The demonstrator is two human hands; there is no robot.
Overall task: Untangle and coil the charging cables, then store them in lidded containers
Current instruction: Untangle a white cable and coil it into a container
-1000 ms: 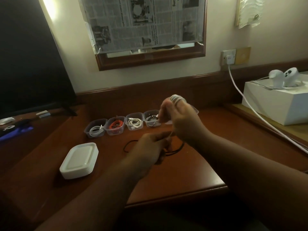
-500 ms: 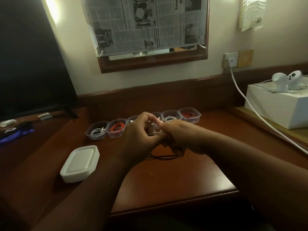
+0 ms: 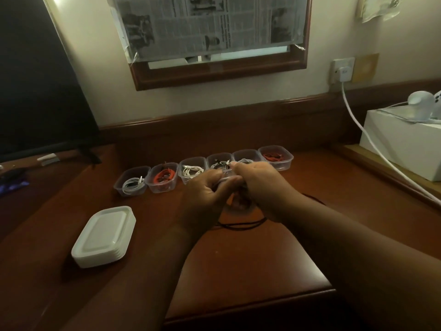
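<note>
My left hand [image 3: 205, 194] and my right hand [image 3: 260, 182] meet just above the desk, fingers curled together round a white cable [image 3: 225, 179]; only a short pale stretch of it shows between them. A black cable [image 3: 241, 225] lies loose on the wooden desk [image 3: 238, 271] under and behind my hands. Behind them runs a row of several open clear containers, each with a coiled cable: white at the left end [image 3: 132, 181], then orange [image 3: 162, 177], white [image 3: 192, 170], and red at the right end [image 3: 275, 156]. White lids [image 3: 105, 235] are stacked at the left.
A dark screen [image 3: 35, 80] stands at the back left. A white box [image 3: 403, 139] with two white controllers sits at the right, and a thick white power lead [image 3: 372, 149] runs from the wall socket across that side. The desk's front edge is close below my forearms.
My right hand has come down from its raised position with the white coil, and my left hand has risen to meet it. Both now grip the cable together.
</note>
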